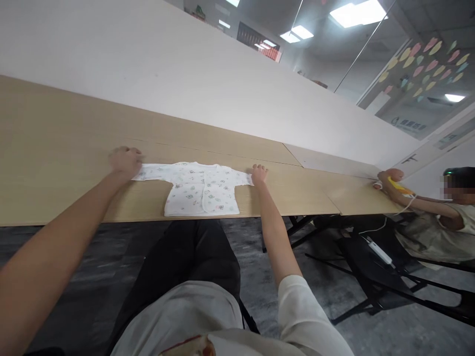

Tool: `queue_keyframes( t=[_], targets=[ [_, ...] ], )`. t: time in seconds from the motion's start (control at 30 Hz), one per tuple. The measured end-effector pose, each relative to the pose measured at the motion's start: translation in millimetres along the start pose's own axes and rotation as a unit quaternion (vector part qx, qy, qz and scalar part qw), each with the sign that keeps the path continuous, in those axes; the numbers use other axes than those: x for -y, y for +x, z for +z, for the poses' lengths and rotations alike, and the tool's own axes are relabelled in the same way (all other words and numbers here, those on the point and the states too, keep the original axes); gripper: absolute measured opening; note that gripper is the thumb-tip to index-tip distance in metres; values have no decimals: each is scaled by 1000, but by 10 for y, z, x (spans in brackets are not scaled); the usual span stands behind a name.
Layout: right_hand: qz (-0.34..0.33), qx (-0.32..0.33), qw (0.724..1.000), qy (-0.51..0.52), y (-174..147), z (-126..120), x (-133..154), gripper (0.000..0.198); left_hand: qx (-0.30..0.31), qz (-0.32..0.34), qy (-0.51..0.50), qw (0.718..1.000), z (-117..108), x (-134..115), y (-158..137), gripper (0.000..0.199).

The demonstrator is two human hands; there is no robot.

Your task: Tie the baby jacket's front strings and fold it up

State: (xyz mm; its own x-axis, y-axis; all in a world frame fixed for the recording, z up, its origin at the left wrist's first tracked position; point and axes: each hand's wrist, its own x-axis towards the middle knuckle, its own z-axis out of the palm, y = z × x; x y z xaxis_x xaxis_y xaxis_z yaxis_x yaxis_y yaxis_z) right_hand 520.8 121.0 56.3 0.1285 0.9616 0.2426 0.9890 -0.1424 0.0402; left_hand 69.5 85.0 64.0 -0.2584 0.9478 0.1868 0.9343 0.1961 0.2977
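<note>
A small white baby shirt (202, 190) with a pale printed pattern lies flat on the wooden table, its sleeves spread to both sides and its lower hem along the near edge. My left hand (125, 161) is closed at the cuff of the left-side sleeve, slightly blurred, and hides the sleeve's end. At the opposite cuff, my right hand (259, 174) has its fingers curled on the sleeve's end. A front overlap runs down the middle of the shirt.
The long wooden table (55, 148) runs along a white partition (185, 84) topped with glass. At right, another person (438, 222) sits with arms stretched over the table, near a yellow and pinkish object. A black folding chair (374, 267) holds a white power strip (379, 251).
</note>
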Motion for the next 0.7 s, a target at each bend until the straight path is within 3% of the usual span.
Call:
queue_keyframes(
  t=[0.07,0.2,0.3,0.47,0.7],
  targets=[
    [-32,1,998,48,-14,-66,341,45,-22,52,16,998,47,-344,-28,45],
    [-138,35,975,171,-139,-68,1183,34,44,102,-24,994,339,-1160,-181,37],
    [-138,60,967,207,-278,50,1595,29,86,94,-74,989,628,-1530,-306,35],
    [-132,22,964,229,-380,226,1657,30,21,94,-104,990,928,-1535,-327,37],
    [-141,1,951,275,-352,301,1595,27,10,125,-119,985,964,-1458,-294,37]
  ],
)
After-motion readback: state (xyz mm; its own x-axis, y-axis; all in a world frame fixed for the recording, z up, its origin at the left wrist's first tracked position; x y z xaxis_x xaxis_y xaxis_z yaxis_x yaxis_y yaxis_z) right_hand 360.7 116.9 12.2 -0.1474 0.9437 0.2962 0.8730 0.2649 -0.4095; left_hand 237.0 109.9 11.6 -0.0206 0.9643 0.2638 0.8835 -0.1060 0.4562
